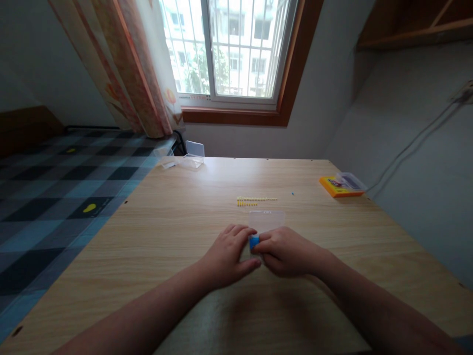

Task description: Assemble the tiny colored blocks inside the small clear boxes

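A small clear plastic box stands in front of me, its lid (pixel 266 219) raised at the far side and several blue pieces (pixel 253 241) inside. My left hand (pixel 231 254) curves round the box's left end, fingers at the far edge and thumb at the near one. From the right, my right hand (pixel 283 251) reaches into the box, its fingers bent together over the blue pieces; whatever they pinch is hidden. Just beyond the lid lie two rows of tiny pieces, a pale yellow row (pixel 258 199) and a shorter deep yellow row (pixel 247 204).
One tiny blue piece (pixel 292 193) lies right of the rows. Open clear boxes (pixel 192 159) stand at the table's far left corner. An orange and yellow case (pixel 342 185) is by the right edge. A checked bed (pixel 81 197) adjoins the table's left side.
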